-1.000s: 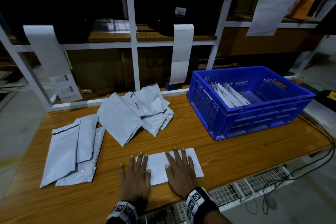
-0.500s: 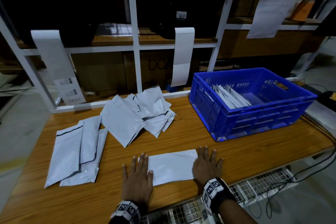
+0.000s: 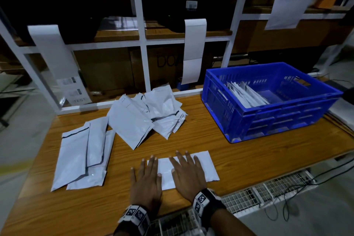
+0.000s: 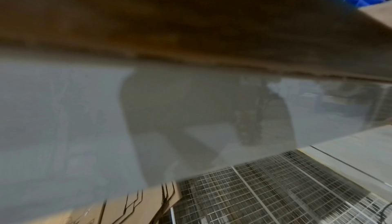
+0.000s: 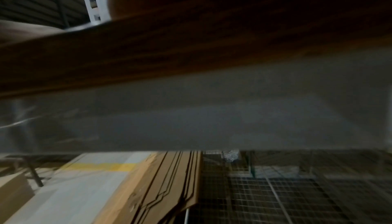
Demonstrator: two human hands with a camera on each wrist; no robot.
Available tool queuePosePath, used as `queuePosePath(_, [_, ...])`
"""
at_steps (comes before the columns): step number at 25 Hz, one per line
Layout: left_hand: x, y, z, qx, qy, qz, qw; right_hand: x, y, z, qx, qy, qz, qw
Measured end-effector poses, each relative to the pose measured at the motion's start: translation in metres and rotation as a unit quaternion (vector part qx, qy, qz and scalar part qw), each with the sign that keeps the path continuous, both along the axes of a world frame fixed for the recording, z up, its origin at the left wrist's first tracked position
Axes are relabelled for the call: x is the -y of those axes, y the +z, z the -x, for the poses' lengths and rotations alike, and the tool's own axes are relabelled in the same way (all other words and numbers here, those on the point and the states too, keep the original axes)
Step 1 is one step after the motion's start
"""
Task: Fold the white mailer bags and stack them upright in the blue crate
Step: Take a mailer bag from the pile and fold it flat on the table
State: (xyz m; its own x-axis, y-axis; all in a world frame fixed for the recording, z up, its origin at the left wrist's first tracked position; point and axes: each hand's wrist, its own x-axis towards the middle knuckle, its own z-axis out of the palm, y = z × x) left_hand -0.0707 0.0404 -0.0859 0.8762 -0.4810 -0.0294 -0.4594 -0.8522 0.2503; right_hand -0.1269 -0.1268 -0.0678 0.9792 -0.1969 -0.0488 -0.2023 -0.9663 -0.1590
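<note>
- Head view: both hands lie flat, fingers straight and spread, on a folded white plastic mailer bag point(image 3: 206, 168) near the front edge of the brown wood-grain tabletop point(image 3: 249, 157).
- Left hand point(image 3: 146, 181) presses the bag's left end, palm partly on the wood; right hand point(image 3: 188, 175) presses the bag's middle. Neither hand grips anything.
- The bag's right end shows bare beyond the right hand.
- Blue slotted plastic crate point(image 3: 283, 120) sits at the right rear of the tabletop, well apart from the hands; folded white bags point(image 3: 247, 95) lean on edge inside, towards its left wall.
- Loose heap of unfolded white mailer bags point(image 3: 151, 115) at mid-rear, w/ a second flat overlapping stack of white bags point(image 3: 80, 155) at the left.
- White metal shelving frame point(image 3: 141, 42) stands behind the tabletop; white paper strips point(image 3: 193, 50) hang from it.
- Left wrist view: blurred; tabletop underside/edge, pale floor, wire mesh grid point(image 4: 286, 190), a corner of the crate top right. No fingers seen.
- Right wrist view: dark, blurred; wood band, grey band, flattened brown cardboard point(image 5: 161, 187) below. Fingers not visible.
</note>
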Motion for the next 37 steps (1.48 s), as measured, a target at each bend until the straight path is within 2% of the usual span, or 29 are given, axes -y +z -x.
queuePosePath(7, [-0.001, 0.008, 0.005, -0.008, 0.005, 0.022, 1.000, 0.069, -0.007, 0.019, 0.012, -0.085, 0.014, 0.996])
queuePosePath(11, [-0.001, 0.004, 0.002, 0.000, -0.002, 0.005, 1.000, 0.076, -0.009, 0.022, 0.021, -0.099, 0.005, 0.995])
queuePosePath(14, [-0.003, 0.000, -0.001, 0.007, -0.005, 0.012, 1.000, 0.081, 0.007, 0.017, 0.035, -0.090, -0.002, 0.995])
queuePosePath(17, [-0.005, 0.002, 0.000, 0.004, -0.018, 0.006, 1.000, 0.088, 0.033, 0.013, -0.023, -0.074, -0.047, 0.996])
queuePosePath(20, [-0.007, 0.004, 0.005, 0.016, -0.032, 0.034, 0.999, 0.093, 0.039, 0.010, -0.092, -0.060, -0.137, 0.984])
queuePosePath(25, [-0.009, 0.000, 0.009, 0.064, -0.064, 0.062, 0.994, 0.089, 0.026, 0.015, -0.037, -0.084, -0.231, 0.969])
queuePosePath(28, [-0.007, 0.002, 0.017, 0.065, -0.037, 0.139, 0.987, 0.090, 0.037, 0.034, 0.041, -0.082, -0.261, 0.961])
queuePosePath(31, [0.010, 0.020, 0.036, 0.018, 0.020, 0.268, 0.963, 0.097, 0.066, 0.066, 0.190, -0.059, -0.241, 0.950])
queuePosePath(33, [0.028, 0.037, 0.050, -0.056, 0.056, 0.352, 0.933, 0.103, 0.090, 0.085, 0.266, -0.051, -0.238, 0.933])
queuePosePath(35, [0.052, 0.055, 0.062, -0.179, 0.062, 0.438, 0.879, 0.108, 0.109, 0.099, 0.315, -0.048, -0.253, 0.913])
queuePosePath(37, [0.082, 0.078, 0.074, -0.276, 0.036, 0.516, 0.810, 0.110, 0.125, 0.112, 0.342, -0.052, -0.279, 0.896])
